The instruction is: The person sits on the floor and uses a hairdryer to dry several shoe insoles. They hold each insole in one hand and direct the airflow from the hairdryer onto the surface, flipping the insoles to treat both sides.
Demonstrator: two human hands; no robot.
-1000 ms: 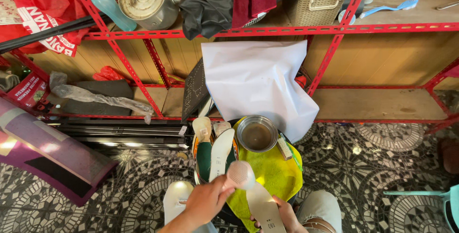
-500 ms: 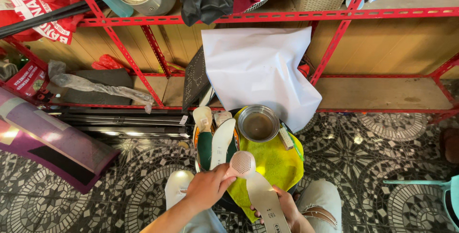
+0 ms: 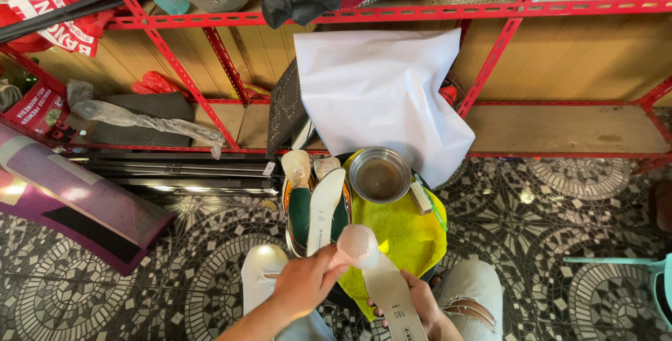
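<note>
Brush (image 3: 358, 244), round and pink-white, has dropped lower since a second ago and now meets the top of the pale insole (image 3: 392, 292). Left hand (image 3: 306, 283) grips the brush; right hand (image 3: 424, 307) grasps the insole from below. At twelve o'clock a shoe (image 3: 299, 208) and a second insole (image 3: 325, 208) crowd close; at one o'clock sits a metal bowl (image 3: 379, 175) on the yellow cloth (image 3: 406, 232).

A: Any room around the hands? Looks cramped.

B: Pretty tight ahead. The metal bowl (image 3: 379, 175), a small brush (image 3: 421, 197) and the shoe with an insole (image 3: 318, 208) crowd the yellow cloth (image 3: 406, 232), and white paper (image 3: 381, 96) plus the red shelf frame (image 3: 490, 68) wall off the back.

A: Sides?

B: Tiled floor (image 3: 560, 215) to the right is open; a purple board (image 3: 84, 208) lies on the left.
</note>
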